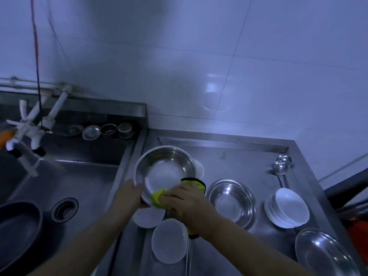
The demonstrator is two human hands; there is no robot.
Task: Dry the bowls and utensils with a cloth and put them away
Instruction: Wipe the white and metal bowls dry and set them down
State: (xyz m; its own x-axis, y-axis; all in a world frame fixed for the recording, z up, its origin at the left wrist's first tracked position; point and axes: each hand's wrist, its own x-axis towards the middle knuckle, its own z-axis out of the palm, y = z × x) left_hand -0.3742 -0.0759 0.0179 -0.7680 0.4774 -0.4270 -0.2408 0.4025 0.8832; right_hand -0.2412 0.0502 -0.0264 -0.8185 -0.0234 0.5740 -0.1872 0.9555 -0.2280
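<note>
My left hand grips the near left rim of a steel bowl, held tilted above the steel counter. My right hand grips a yellow cloth and presses it against the bowl's near inner rim. Under the bowl lie two white bowls. A stack of steel bowls sits to the right, then stacked white bowls. A steel plate lies at the near right. Ladles lie at the back right.
The sink basin is on the left, with a dark pan in it and a white tap above. Strainers and small steel cups sit on the sink's back ledge. A tiled wall rises behind.
</note>
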